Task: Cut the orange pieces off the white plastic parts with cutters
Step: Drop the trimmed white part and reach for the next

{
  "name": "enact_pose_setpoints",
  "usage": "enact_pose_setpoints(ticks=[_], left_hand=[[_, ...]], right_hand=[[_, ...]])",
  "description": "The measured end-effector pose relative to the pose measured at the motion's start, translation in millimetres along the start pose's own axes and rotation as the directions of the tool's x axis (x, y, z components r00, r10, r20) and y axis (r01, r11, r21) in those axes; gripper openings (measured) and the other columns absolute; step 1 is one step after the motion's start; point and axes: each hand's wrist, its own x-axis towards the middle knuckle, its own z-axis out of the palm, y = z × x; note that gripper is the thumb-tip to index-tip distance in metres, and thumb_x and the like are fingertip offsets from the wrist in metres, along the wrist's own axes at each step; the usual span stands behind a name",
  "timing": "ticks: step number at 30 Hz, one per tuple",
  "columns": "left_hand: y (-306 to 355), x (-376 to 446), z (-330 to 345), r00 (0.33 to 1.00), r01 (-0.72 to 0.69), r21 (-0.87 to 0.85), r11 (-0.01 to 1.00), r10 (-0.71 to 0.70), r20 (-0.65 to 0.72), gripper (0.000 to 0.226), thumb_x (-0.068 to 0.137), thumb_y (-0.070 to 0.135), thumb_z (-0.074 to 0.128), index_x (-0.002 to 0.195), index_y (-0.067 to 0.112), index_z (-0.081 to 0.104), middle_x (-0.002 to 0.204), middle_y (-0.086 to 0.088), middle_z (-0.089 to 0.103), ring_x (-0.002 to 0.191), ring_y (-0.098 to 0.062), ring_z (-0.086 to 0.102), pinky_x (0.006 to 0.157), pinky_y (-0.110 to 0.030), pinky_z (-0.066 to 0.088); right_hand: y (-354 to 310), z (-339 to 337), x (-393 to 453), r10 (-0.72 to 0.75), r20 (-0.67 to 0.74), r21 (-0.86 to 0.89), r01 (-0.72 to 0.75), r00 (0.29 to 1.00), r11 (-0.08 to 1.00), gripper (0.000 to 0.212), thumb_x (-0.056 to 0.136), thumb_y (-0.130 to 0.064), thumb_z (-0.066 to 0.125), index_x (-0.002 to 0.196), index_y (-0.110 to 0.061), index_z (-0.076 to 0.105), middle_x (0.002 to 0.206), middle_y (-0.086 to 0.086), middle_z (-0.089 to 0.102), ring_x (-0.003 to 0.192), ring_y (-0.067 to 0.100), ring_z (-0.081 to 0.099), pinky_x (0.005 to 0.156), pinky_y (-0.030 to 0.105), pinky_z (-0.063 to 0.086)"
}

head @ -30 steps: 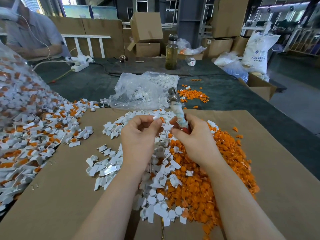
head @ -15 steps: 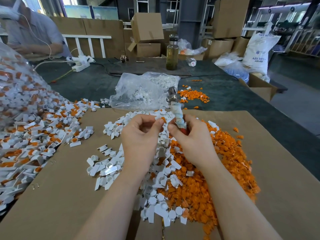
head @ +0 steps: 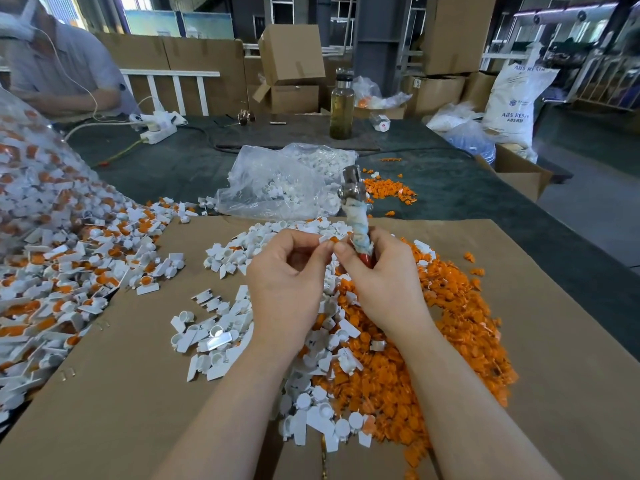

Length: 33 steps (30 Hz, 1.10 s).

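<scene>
Head view, centre: my left hand (head: 289,278) pinches a white part (head: 325,238) with its orange piece (head: 334,239).
Right hand (head: 381,275): fingers curled round the cutters (head: 356,216), metal head pointing up.
Lower right: orange pile (head: 433,327) on cardboard (head: 138,393).
Left edge: uncut parts (head: 52,265).
Upper centre: bag (head: 287,181).

Dark green tabletop (head: 166,168) stretching far, covered near by a sheet of brown cardboard (head: 138,375). Stacked cardboard boxes (head: 294,64) along the far side, next to a dark steel pillar (head: 374,39). White railing (head: 173,88) at far left against brown board panels. Large white sack (head: 516,98) at far right, beside an open box (head: 519,171) on the grey floor (head: 595,209). Daylight through far windows (head: 135,1).
</scene>
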Motion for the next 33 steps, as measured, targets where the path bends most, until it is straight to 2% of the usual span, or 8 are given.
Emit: enact_pose_setpoints(ticks=[6, 8, 10, 12, 14, 23, 28, 33], left_hand=[[-1, 5, -3, 0.995, 0.095, -0.119, 0.988, -0.094, 0.014, 0.011, 0.084, 0.010, 0.076, 0.080, 0.018, 0.070, 0.072, 0.002, 0.073, 0.071, -0.014, 0.071, 0.068, -0.025, 0.057], [-2, 9, -7, 0.989, 0.144, -0.249, 0.958, -0.145, 0.013, 0.009, 0.084, 0.005, 0.074, 0.081, 0.011, 0.069, 0.067, 0.003, 0.072, 0.065, -0.012, 0.070, 0.065, -0.021, 0.056], [-2, 13, -10, 0.980, 0.190, -0.376, 0.907, -0.200, 0.013, 0.013, 0.085, 0.001, 0.072, 0.078, 0.012, 0.067, 0.064, 0.004, 0.070, 0.061, -0.011, 0.069, 0.063, -0.018, 0.055], [-4, 16, -12, 0.973, 0.212, -0.444, 0.870, -0.232, 0.011, 0.014, 0.085, -0.001, 0.071, 0.078, 0.011, 0.066, 0.063, 0.004, 0.069, 0.058, -0.012, 0.068, 0.062, -0.019, 0.055], [-5, 18, -13, 0.970, 0.221, -0.477, 0.850, -0.244, 0.013, 0.011, 0.084, -0.001, 0.071, 0.080, 0.008, 0.066, 0.064, 0.002, 0.068, 0.056, -0.012, 0.068, 0.062, -0.020, 0.055], [-5, 20, -16, 0.977, 0.202, -0.469, 0.860, -0.207, 0.041, 0.009, 0.084, 0.001, 0.070, 0.082, 0.008, 0.067, 0.069, 0.000, 0.070, 0.057, -0.010, 0.066, 0.061, -0.019, 0.054], [-4, 20, -17, 0.977, 0.203, -0.469, 0.859, -0.208, 0.040, 0.010, 0.084, 0.002, 0.070, 0.080, 0.010, 0.067, 0.065, 0.005, 0.068, 0.056, -0.010, 0.065, 0.061, -0.019, 0.054], [-3, 20, -18, 0.977, 0.205, -0.474, 0.856, -0.211, 0.041, 0.010, 0.085, 0.001, 0.069, 0.080, 0.010, 0.067, 0.065, 0.006, 0.068, 0.057, -0.008, 0.064, 0.061, -0.018, 0.054]], right_hand=[[1, -8, 3, 0.016, 0.145, 0.012, -0.018, 0.989, 1.000, 0.006, 0.091, -0.026, 0.066, 0.091, -0.022, 0.062, 0.068, -0.025, 0.060, 0.062, -0.004, 0.056, 0.056, 0.013, 0.043], [2, -15, 4, 0.052, 0.227, 0.010, -0.056, 0.972, 0.998, 0.006, 0.091, -0.025, 0.066, 0.092, -0.021, 0.062, 0.069, -0.020, 0.061, 0.062, -0.001, 0.056, 0.057, 0.016, 0.045], [2, -22, 4, 0.075, 0.304, -0.035, -0.068, 0.950, 0.997, 0.007, 0.090, -0.026, 0.066, 0.093, -0.020, 0.062, 0.072, -0.019, 0.062, 0.067, 0.001, 0.057, 0.064, 0.021, 0.046], [1, -25, 4, 0.091, 0.377, -0.057, -0.075, 0.922, 0.996, 0.015, 0.090, -0.027, 0.067, 0.098, -0.015, 0.063, 0.086, -0.006, 0.068, 0.080, 0.016, 0.063, 0.075, 0.038, 0.051], [-1, -26, 3, 0.099, 0.428, -0.112, -0.057, 0.898, 0.992, 0.026, 0.085, -0.034, 0.067, 0.098, -0.012, 0.062, 0.092, 0.011, 0.066, 0.086, 0.030, 0.062, 0.082, 0.050, 0.049], [-5, -24, 1, 0.106, 0.520, -0.151, -0.031, 0.848, 0.988, 0.024, 0.087, -0.031, 0.066, 0.104, -0.015, 0.062, 0.099, 0.009, 0.067, 0.092, 0.028, 0.063, 0.086, 0.054, 0.049], [0, -22, 1, 0.074, 0.505, -0.211, 0.040, 0.860, 0.977, 0.005, 0.090, -0.026, 0.064, 0.094, -0.026, 0.062, 0.085, -0.004, 0.065, 0.078, 0.014, 0.061, 0.076, 0.043, 0.051], [-1, -17, -1, 0.043, 0.478, -0.232, 0.079, 0.877, 0.969, 0.021, 0.090, -0.020, 0.062, 0.085, -0.040, 0.056, 0.082, -0.011, 0.065, 0.076, 0.004, 0.059, 0.064, 0.021, 0.045]])
